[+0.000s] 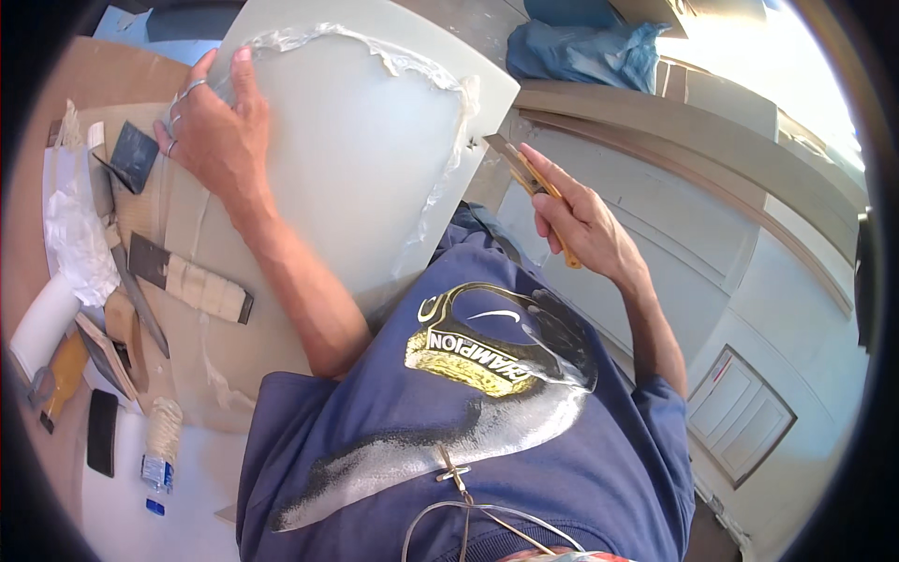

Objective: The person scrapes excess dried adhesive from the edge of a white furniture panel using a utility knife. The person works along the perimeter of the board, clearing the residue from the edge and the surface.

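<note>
A pale grey-white panel (346,169) tilts in front of me, with wrinkled clear film (393,61) peeling along its far and right edges. My left hand (220,131), wearing rings, grips the panel's left edge, thumb on the face and fingers curled at the side. Right of the panel, my right hand (585,220) is closed around a yellow utility knife (537,178). Its blade points toward the panel's right edge, close to a small dark mark there. Whether the blade touches the panel I cannot tell.
On the left bench lie a wide scraper (187,276), a dark flat blade (134,155), crumpled white plastic (80,244), a white roll (42,323), a black phone-like slab (102,431) and a bottle (159,459). Blue plastic (590,56) sits beyond. White door panels (646,215) stand right.
</note>
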